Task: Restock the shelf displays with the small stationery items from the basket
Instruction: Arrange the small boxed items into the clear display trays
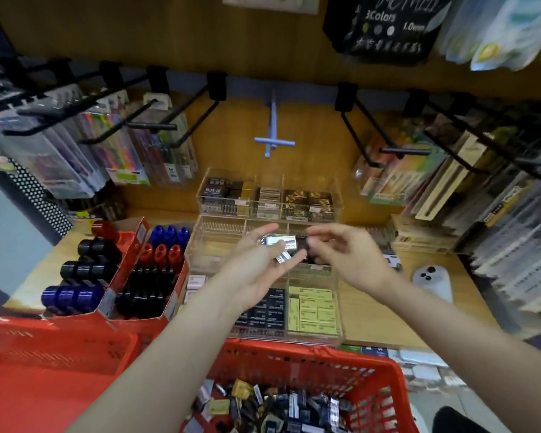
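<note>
Pretty cramped on this shelf (372, 310): marker boxes (144, 276) crowd the left edge, a clear acrylic organizer (263, 270) fills the middle, and the only bare wood is a strip toward the right edge, where a white phone (431, 282) lies. The red basket (384, 376) sits at the front edge, full of loose little packs.

Left hand (260, 270) is palm-up over the organizer's middle compartments, fingers loosely cupped around a few small white boxes (278, 242). Right hand (344, 257) is just beside it, fingertips pinching a small dark item (306, 245) right next to those boxes.
</note>
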